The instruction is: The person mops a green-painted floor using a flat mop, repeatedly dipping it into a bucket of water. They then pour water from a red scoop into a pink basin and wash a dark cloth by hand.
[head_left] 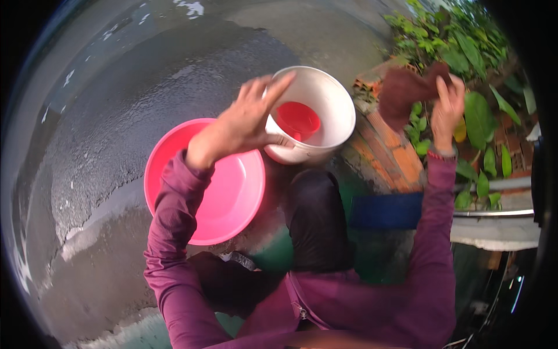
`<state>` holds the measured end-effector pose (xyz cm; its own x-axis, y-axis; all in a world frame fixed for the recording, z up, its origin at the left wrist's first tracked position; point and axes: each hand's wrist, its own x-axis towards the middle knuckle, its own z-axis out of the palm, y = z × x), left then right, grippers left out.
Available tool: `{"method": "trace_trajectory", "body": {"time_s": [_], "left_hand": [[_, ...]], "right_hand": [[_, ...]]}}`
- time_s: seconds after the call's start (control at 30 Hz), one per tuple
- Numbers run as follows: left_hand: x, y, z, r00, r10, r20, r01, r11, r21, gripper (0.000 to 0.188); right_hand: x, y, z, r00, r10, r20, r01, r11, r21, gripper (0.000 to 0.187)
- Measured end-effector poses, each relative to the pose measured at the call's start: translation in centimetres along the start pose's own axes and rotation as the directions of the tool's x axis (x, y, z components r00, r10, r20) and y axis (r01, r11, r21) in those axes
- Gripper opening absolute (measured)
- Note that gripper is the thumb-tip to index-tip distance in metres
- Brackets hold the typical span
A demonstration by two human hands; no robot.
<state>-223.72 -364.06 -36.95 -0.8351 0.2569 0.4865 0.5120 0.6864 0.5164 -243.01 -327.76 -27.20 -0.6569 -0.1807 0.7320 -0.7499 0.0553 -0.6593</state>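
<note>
My left hand (pixel 244 119) is open, its fingers and thumb spread, at the near left side of a white bucket (pixel 334 99). Whether it touches the rim I cannot tell. A red plastic scoop or dipper (pixel 297 118) lies inside the bucket. Beneath my left wrist and forearm stands a pink basin (pixel 232 192), partly covered by my sleeve. Off to the right, my right hand (pixel 449 107) is raised and closed on a dark reddish-brown cloth (pixel 404 93), which hangs out to the left of the fingers over the bricks and plants.
Wet grey concrete (pixel 139 99) spreads to the left and far side. Orange bricks (pixel 386 151) border green plants (pixel 476 52) at the right. A dark blue flat-sided object (pixel 386 210) sits beside my knee (pixel 317 215). A pale ledge (pixel 494 231) runs along the right edge.
</note>
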Motion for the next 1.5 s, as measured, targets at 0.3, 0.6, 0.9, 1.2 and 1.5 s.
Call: {"method": "trace_trajectory", "body": {"time_s": [0.3, 0.6, 0.9, 1.2, 1.5], "left_hand": [[7.3, 0.2, -4.1, 0.994, -0.054, -0.094, 0.056, 0.998, 0.011, 0.018], [-13.7, -5.2, 2.8, 0.527, -0.750, 0.399, 0.650, 0.658, 0.379, 0.046], [-12.2, -7.5, 3.0, 0.533, -0.784, 0.319, 0.803, 0.587, 0.103, 0.039], [-18.3, -24.6, -12.5, -0.363, -0.796, -0.485, -0.335, 0.597, -0.729, 0.006], [-18.2, -19.6, -2.9, 0.036, -0.952, -0.304, -0.472, 0.252, -0.845, 0.023]], "right_hand": [[1.5, -1.1, 19.9, 0.797, -0.239, 0.555, 0.049, 0.941, 0.334, 0.036], [-12.2, 21.5, 19.4, -0.241, 0.801, 0.548, 0.199, 0.594, -0.779, 0.091], [-17.5, 24.9, 21.8, -0.279, 0.809, 0.518, 0.219, 0.579, -0.786, 0.048], [-20.4, 28.5, 20.0, 0.131, 0.838, 0.529, 0.911, 0.109, -0.398, 0.022], [-13.7, 28.8, 19.9, -0.185, 0.563, 0.806, 0.176, 0.825, -0.536, 0.040]]}}
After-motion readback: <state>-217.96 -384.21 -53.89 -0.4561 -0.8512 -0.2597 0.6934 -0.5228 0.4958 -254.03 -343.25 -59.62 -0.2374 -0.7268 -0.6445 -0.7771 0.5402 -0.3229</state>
